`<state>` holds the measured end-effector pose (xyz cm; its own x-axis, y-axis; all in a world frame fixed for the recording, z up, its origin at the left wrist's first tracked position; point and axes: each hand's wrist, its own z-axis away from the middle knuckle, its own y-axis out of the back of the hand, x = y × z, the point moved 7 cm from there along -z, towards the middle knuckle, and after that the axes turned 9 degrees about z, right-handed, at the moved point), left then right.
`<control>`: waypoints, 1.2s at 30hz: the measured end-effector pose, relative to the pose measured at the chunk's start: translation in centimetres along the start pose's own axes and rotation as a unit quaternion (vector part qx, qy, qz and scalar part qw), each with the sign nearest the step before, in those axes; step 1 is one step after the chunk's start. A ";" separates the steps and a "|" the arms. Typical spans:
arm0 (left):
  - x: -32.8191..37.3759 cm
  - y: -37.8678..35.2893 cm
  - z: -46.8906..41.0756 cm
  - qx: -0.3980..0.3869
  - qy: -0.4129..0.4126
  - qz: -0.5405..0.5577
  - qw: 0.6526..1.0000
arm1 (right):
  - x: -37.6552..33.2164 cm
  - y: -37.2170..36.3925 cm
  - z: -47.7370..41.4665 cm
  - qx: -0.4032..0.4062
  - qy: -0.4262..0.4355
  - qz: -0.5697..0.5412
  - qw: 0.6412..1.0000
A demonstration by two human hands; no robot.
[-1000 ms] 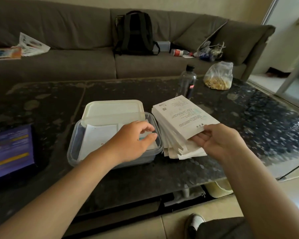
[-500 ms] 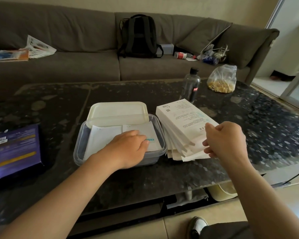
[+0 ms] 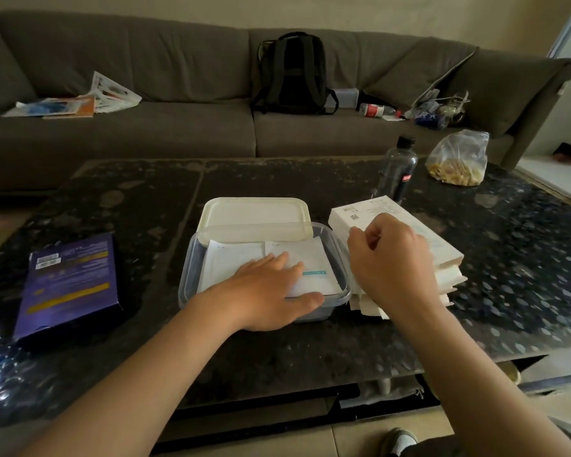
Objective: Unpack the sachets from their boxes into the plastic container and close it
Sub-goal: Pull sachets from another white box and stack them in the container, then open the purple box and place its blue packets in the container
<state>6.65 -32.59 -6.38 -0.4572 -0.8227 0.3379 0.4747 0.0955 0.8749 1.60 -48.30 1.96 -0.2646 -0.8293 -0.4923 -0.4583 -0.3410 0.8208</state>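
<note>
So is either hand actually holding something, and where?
The left hand only presses flat on the sachets in the container. The right hand curls over the sachet stack; whether it pinches one cannot be told.

the plastic container (image 3: 187,285) is showing clear, smooth walls, its lid (image 3: 254,212) looking milky and matt. the sachets (image 3: 231,262) are looking like matt white paper. the speckled tabletop (image 3: 524,275) is gleaming glossy, the purple box (image 3: 70,285) is shining faintly, and the sofa (image 3: 178,133) is looking like soft cloth.
</note>
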 end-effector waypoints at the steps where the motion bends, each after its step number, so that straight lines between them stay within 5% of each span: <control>1: -0.6 0.3 0.2 0.008 0.008 0.008 1.000 | -0.7 -0.6 -0.1 -0.016 0.007 -0.006 1.000; 5: -3.5 1.4 1.7 0.062 0.049 0.078 0.994 | -3.4 -3.6 -0.2 -0.091 0.035 -0.039 0.995; 17: -14.7 6.7 9.7 0.257 0.162 0.128 0.944 | -13.6 -8.9 3.0 -0.084 0.217 -0.042 0.972; 26: -24.6 4.1 13.4 0.201 0.396 0.112 0.889 | -16.6 -11.3 5.2 -0.124 0.270 -0.038 0.954; 36: -29.0 0.9 13.6 0.168 0.474 0.203 0.840 | -18.5 -11.5 6.4 -0.142 0.290 -0.095 0.942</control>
<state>10.09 -1.03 -10.62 0.5707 -0.7455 0.3441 0.1343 0.4982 0.8566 6.35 -26.24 -0.24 0.3453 -0.8160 -0.4636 -0.1841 -0.5433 0.8191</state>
